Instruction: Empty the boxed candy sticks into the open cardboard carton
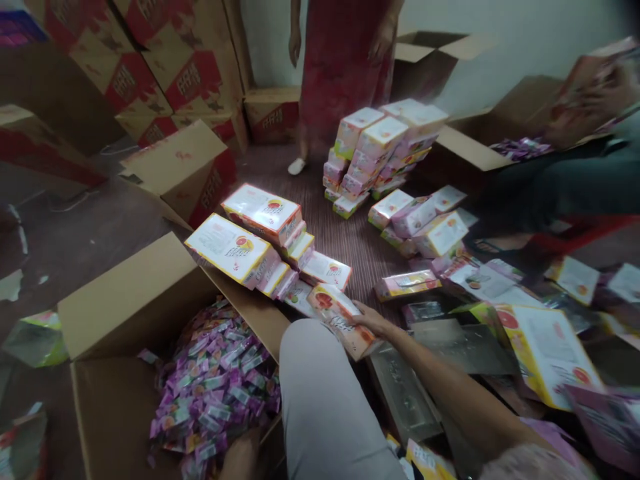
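My right hand [371, 320] grips the side of an orange candy box [340, 317] with fruit pictures on it, held tilted beside my right knee. Part of my left hand [244, 455] shows blurred at the bottom edge, by the near wall of an open cardboard carton [125, 287]. Its fingers cannot be made out. Inside that carton lies a heap of small purple wrapped candies [215, 380]. Just beyond the carton stand stacked candy boxes with white tops, among them a yellow-edged box [227, 247] and an orange-edged box [263, 210].
A taller stack of candy boxes [380, 143] stands farther back, near a standing person [345, 73]. At right, another person's hand [600, 87] is by a second carton holding purple candies [523, 148]. Loose boxes and packaging [550, 347] litter the floor. Large cartons [185, 80] line the back left.
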Demonstrator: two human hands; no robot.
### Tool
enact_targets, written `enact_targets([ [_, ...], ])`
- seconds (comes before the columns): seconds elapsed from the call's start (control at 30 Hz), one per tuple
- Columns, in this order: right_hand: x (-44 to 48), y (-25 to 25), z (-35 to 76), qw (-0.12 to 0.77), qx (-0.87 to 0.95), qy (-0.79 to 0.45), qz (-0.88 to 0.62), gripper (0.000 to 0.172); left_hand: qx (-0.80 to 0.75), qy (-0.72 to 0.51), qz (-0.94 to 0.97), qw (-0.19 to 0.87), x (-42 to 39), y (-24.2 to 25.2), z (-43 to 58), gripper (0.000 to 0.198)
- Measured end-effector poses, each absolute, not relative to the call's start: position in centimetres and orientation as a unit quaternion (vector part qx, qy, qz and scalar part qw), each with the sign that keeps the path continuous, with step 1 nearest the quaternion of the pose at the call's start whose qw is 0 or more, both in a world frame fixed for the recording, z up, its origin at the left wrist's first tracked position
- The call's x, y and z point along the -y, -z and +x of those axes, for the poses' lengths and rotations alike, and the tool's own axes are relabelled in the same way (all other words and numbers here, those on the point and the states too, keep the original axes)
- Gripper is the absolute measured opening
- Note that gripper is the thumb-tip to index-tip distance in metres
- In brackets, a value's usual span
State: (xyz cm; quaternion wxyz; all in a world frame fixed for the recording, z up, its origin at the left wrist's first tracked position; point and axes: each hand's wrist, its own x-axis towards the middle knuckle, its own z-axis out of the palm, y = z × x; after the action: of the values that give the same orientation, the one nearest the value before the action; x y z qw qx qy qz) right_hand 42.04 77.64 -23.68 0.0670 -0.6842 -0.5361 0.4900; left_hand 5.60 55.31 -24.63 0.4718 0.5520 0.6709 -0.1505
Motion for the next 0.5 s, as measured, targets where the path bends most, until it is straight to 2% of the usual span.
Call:
enact_targets([
  [0.03, -77.0, 22.4, 43.3, 0.113, 0.515, -0.526, -0.667, 0.076, -0.674, 0.122, 0.542, 0.486, -55.2, 24.8, 5.5, 0.039],
  [0.1, -76.0, 19.3, 44.9, 0.220, 0.450, -0.602, -0.622, 0.077, -0.674, 0.035, 0.516, 0.528, -55.6, 24.9, 5.1, 0.045],
  [0.17, -75.5, 15.5, 45.1, 0.313, 0.396, -0.653, -0.565, 0.084, -0.684, -0.090, 0.452, 0.566, -57.0, 23.8, 4.6, 0.061],
  [0.23, -75.4, 11.2, 43.8, 0.355, 0.401, -0.667, -0.517, 0.088, -0.700, -0.228, 0.357, 0.574, -59.5, 21.0, 4.5, 0.080],
  [0.33, -75.3, 5.0, 39.6, 0.369, 0.462, -0.675, -0.442, 0.090, -0.658, -0.419, 0.301, 0.549, -63.4, 13.8, 5.4, 0.093],
  [0.43, -74.6, 1.5, 33.2, 0.333, 0.530, -0.688, -0.367, 0.091, -0.532, -0.535, 0.314, 0.577, -65.5, 6.7, 6.6, 0.103],
  [0.5, -73.7, 1.3, 28.5, 0.299, 0.556, -0.707, -0.319, 0.091, -0.468, -0.594, 0.278, 0.592, -65.7, 4.0, 6.8, 0.095],
])
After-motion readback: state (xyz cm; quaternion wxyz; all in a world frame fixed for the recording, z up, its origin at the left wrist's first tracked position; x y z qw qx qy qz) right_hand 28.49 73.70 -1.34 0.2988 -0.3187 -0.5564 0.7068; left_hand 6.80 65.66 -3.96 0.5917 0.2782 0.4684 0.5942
